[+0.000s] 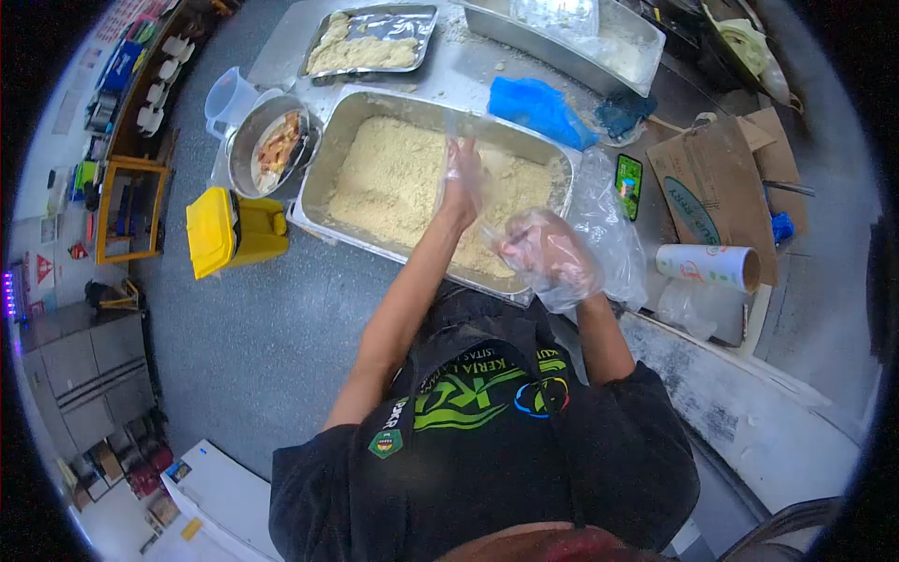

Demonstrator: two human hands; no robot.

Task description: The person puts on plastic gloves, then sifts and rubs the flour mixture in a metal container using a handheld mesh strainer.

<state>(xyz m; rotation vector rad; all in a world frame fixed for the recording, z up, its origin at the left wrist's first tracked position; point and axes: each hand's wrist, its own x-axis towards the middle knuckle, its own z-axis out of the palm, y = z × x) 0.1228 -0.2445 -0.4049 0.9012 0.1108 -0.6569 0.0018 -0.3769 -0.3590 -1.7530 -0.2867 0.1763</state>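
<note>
A deep metal pan (309,201) holds pale yellow crumbly flour mix (389,164). Above the mix is my left hand (461,173) in a loose clear plastic glove, its fingers stretched toward the far side and partly blurred by the film. My right hand (552,255), also wrapped in clear plastic, is over the pan's near right corner with fingers curled in. Whatever lies inside those fingers is hidden by the crinkled film. A clear plastic bag (609,220) hangs beside the right hand at the pan's right edge.
Left of the pan stand a metal bowl (245,155) with food pieces, a clear jug (228,101) and a yellow container (211,229). Behind are a dough tray (433,37), a long metal pan (487,28) and blue plastic (534,108). Rightward: phone (628,187), cardboard box (707,178), printed roll (707,266).
</note>
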